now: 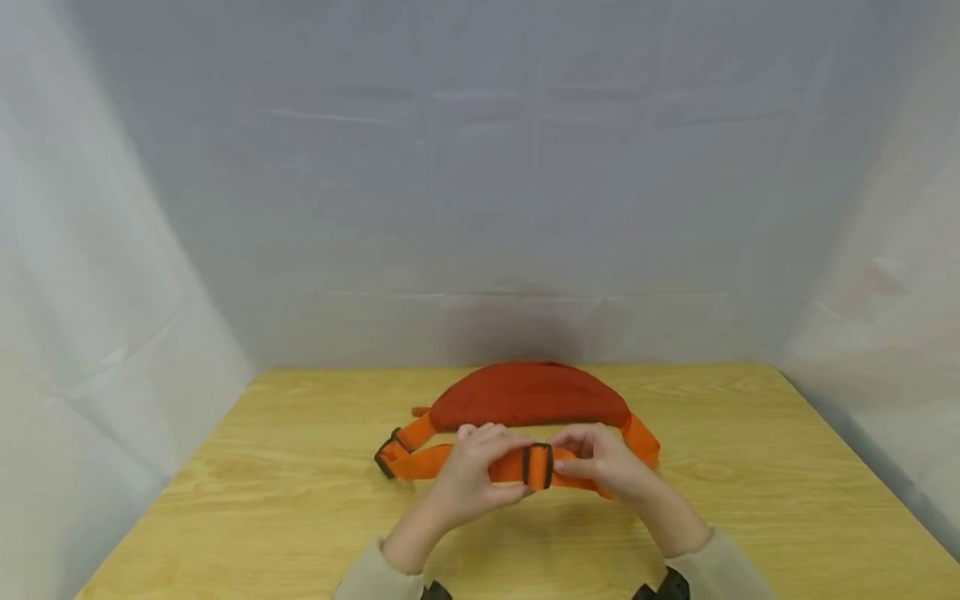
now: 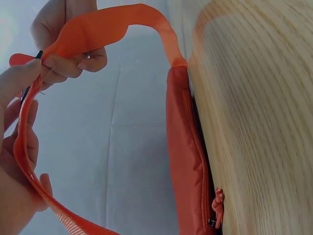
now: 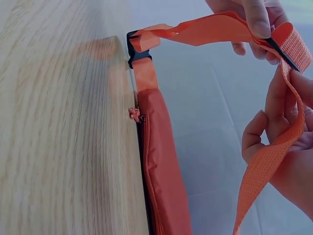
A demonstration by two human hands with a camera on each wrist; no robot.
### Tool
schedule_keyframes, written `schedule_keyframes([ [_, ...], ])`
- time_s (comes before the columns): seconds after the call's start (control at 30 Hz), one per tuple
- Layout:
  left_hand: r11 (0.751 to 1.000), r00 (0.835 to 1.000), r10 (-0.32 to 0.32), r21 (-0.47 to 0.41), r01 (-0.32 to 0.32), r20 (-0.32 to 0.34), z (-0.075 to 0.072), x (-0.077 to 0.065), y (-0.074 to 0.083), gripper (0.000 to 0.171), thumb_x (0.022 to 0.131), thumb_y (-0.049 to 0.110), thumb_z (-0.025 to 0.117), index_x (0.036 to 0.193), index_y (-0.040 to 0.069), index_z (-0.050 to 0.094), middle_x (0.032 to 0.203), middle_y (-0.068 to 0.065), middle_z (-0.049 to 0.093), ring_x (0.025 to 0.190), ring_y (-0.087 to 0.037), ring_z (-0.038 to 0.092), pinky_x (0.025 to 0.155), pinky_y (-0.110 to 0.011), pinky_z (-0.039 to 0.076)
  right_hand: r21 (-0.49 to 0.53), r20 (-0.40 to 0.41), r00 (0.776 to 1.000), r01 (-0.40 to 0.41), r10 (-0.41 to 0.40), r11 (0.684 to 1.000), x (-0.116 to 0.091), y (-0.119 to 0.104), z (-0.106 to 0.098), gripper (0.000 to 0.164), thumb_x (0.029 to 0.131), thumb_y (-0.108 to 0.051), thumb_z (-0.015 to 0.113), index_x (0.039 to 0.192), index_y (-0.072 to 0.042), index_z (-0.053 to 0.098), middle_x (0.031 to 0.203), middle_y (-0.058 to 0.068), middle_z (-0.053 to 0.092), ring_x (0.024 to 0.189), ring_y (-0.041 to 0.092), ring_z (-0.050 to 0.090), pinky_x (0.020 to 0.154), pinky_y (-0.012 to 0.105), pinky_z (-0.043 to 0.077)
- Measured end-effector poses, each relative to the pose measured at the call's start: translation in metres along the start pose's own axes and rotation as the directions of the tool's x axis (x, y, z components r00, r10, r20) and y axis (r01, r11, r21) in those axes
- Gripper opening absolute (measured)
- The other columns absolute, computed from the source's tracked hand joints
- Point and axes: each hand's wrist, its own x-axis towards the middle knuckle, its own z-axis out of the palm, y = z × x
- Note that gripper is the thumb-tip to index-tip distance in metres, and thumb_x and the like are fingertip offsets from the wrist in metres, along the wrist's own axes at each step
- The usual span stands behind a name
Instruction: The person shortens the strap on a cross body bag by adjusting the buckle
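A red waist bag point(image 1: 532, 396) stands on the table, with its orange strap point(image 1: 423, 461) looped toward me. My left hand point(image 1: 480, 471) grips the strap beside a black slider point(image 1: 550, 467), thumb below and fingers above. On the slider's other side, my right hand point(image 1: 603, 462) pinches the strap between thumb and fingers. A short loop of webbing bulges through the slider, as the right wrist view shows. The strap's black buckle point(image 3: 139, 53) sits at the bag's left end, fastened to the webbing. Both hands hold this part of the strap raised above the table.
The wooden table point(image 1: 262, 500) lies under the bag. Pale sheeting point(image 1: 480, 183) hangs behind the table and along both sides. A zipper with a knotted cord pull point(image 3: 134, 114) runs along the bag.
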Motion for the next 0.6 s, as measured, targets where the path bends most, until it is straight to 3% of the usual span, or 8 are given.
schedule_keyframes([
  [0.37,1.000,1.000,-0.006,0.004,0.006,-0.007,0.0004,0.0000,0.0012,0.046,0.065,0.023,0.079,0.106,0.010,0.063,0.087,0.006,0.060,0.077,-0.006,0.049,0.070,-0.031,0.025,0.049,-0.022,1.000,0.007,-0.006,0.999,-0.0012,0.0015,0.0015,0.007,0.084,-0.001,0.056,0.091,-0.001,0.054,0.078,0.004,0.063,0.071,0.011,0.059,0.066,0.025,0.048],
  [0.6,0.998,0.999,0.006,0.060,-0.003,-0.050,-0.0013,-0.0012,-0.0003,0.046,0.062,0.021,0.079,0.104,0.009,0.064,0.085,0.006,0.059,0.076,-0.007,0.049,0.069,-0.032,0.026,0.082,0.088,0.991,0.092,-0.099,0.992,-0.0037,0.0060,-0.0048,0.023,0.084,0.006,0.051,0.104,-0.005,0.057,0.093,0.004,0.062,0.080,0.012,0.058,0.069,0.025,0.047],
])
